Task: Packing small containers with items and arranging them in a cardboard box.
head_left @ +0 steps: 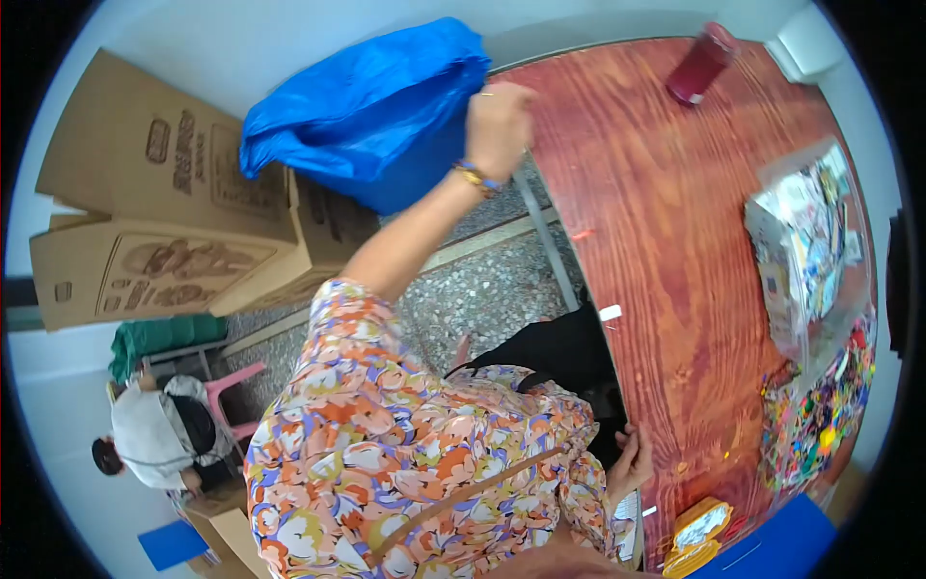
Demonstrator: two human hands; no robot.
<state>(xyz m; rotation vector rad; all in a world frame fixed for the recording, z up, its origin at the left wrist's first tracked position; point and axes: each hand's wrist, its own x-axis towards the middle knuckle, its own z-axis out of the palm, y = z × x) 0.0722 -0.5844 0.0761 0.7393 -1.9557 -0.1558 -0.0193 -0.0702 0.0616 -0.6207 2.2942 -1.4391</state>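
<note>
My left hand (497, 125) is raised, with the arm stretched out in a flowered sleeve. It is closed on the edge of a big blue plastic bag (371, 106) that hangs over the floor beside the wooden table (656, 222). A bracelet sits on that wrist. My right hand (632, 463) lies low at the table's near edge with its fingers loosely spread, touching the edge and holding nothing. My black trousers show under the table edge.
A dark red bottle (702, 63) stands at the table's far end. A clear bag of packets (805, 241), a heap of small colourful pieces (820, 415) and a yellow packet (699, 531) lie on the table. Cardboard boxes (164, 212) stand left. Another person (159, 434) sits by a pink stool (236, 386).
</note>
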